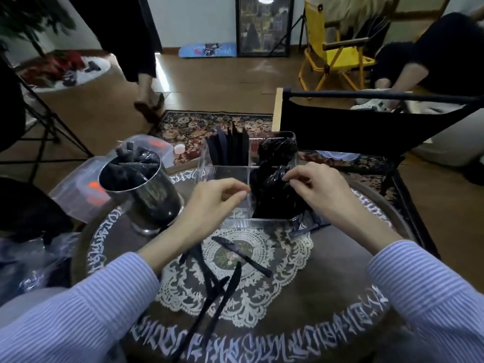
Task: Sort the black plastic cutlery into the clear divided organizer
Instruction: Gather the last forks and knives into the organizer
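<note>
The clear divided organizer (237, 221) stands mid-table. Its far-left compartment holds upright black handles (230, 148); both right compartments are packed with black spoons (275, 189); the near-left one looks bare. My right hand (311, 183) hovers over the near-right compartment, fingertips pinching a spoon at the top of the pile. My left hand (212, 203) is by the organizer's near-left wall, fingers curled, thumb meeting fingertips; nothing shows in it. Loose black knives (241, 252) and forks (207, 279) lie on the lace doily in front of me. More black cutlery (306, 224) lies at the organizer's right corner.
A metal cup (146, 200) full of black cutlery stands left of the organizer, with a clear lidded box (78, 197) behind it. A black folding chair (353, 121) is beyond the table's right side. A person walks across the floor at the back; another sits far right.
</note>
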